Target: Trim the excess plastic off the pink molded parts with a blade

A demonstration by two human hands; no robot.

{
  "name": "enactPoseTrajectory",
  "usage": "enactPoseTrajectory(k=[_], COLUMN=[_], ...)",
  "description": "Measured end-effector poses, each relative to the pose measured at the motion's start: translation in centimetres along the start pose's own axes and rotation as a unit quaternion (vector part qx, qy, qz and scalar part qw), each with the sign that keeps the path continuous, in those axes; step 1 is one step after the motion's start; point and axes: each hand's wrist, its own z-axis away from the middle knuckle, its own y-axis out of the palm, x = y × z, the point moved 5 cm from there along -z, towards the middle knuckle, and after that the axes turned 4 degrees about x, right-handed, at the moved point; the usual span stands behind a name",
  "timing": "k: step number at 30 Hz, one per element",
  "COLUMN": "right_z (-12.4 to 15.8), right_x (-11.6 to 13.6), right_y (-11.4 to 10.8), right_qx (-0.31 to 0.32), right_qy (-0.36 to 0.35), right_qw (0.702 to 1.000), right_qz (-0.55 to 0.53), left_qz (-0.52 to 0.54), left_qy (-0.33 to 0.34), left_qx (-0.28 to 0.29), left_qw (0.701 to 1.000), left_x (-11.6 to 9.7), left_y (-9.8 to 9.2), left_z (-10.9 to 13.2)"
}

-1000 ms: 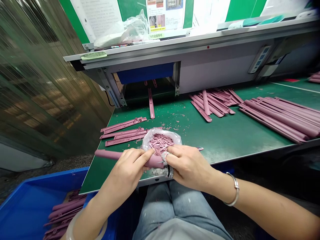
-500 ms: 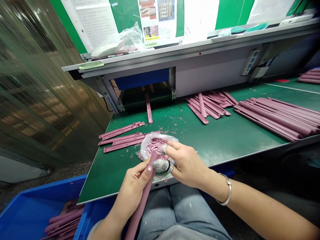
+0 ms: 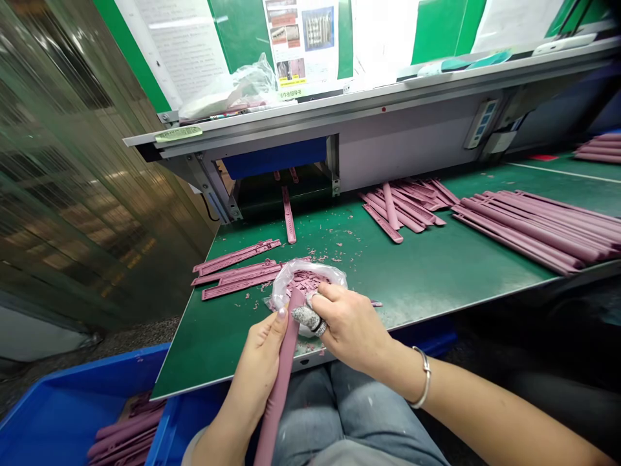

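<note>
My left hand (image 3: 259, 369) grips a long mauve plastic bar (image 3: 280, 382) that runs from the bench edge down toward my lap. My right hand (image 3: 349, 323) is curled beside the bar's upper end, with a speckled grey finger cot (image 3: 305, 318) on one finger close to the bar. Whether that hand holds something small is hidden. Just behind both hands lies a transparent plastic bag (image 3: 291, 278) holding mauve scraps (image 3: 308, 282).
Flat ribbed mauve strips (image 3: 237, 272) and loose shavings lie on the green bench mat (image 3: 412, 285). Further right are a pile of strips (image 3: 402, 207) and a stack of bars (image 3: 538, 226). A blue crate (image 3: 63, 414) with more bars stands low at left.
The bar has swung from lying crosswise in the oldest frame to running lengthwise toward me. My right hand has shifted slightly closer to the bar since the middle frame.
</note>
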Motion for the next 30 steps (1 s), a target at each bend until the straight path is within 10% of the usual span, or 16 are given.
enactPoseTrajectory(k=[15, 24, 30], right_z=[4.3, 5.2, 4.1], right_x=[6.4, 5.2, 3.5], right_y=[5.1, 5.7, 3.3], right_qx=[0.203, 0.155, 0.062], right_qy=[-0.135, -0.082, -0.034], right_qw=[0.97, 0.984, 0.982], right_qz=[-0.003, 0.016, -0.174], left_qz=[0.073, 0.035, -0.082], left_qy=[0.091, 0.142, 0.222], left_qx=[-0.071, -0.194, -0.232], left_qw=[0.991, 0.97, 0.943], left_x=[-3.0, -2.9, -4.3], left_y=[-3.3, -7.2, -7.1], left_z=[-8.6, -9.6, -5.4])
